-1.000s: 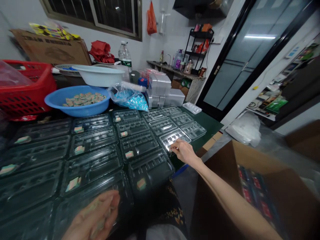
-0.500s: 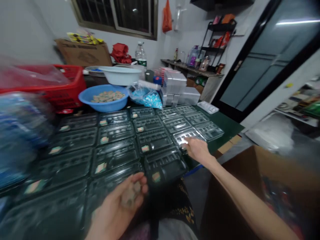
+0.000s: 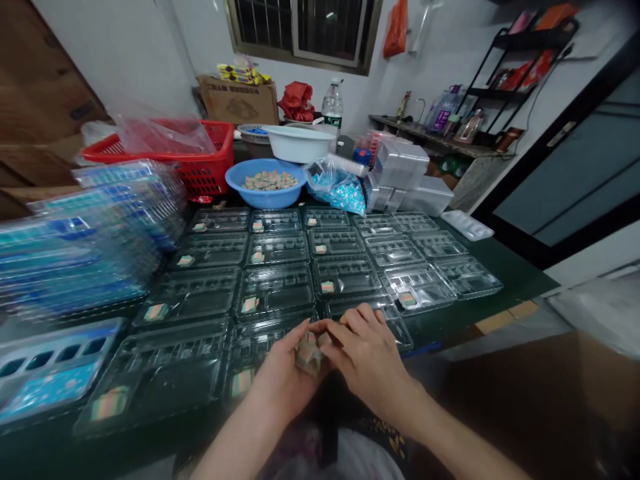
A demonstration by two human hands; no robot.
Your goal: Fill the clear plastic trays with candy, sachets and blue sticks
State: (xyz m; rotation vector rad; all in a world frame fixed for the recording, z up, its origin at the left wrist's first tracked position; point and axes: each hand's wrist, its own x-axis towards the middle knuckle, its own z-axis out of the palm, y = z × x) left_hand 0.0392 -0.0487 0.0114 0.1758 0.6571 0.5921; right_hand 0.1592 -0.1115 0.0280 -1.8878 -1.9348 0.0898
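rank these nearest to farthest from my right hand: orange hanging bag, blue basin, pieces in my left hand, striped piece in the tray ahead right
From your right hand:
1. Held pieces: in the left hand, at the right fingertips.
2. Striped piece: ahead right, in its clear tray.
3. Blue basin: farther ahead, left.
4. Orange bag: high at the back.

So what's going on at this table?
A person's left hand holds a small clump of striped pieces, and the fingers of the right hand are at that clump. Clear plastic trays lie in rows in front. Many show a striped piece in a corner compartment; several toward the far right show none. The tray just beyond the right hand is partly hidden. More pieces sit in the blue basin behind.
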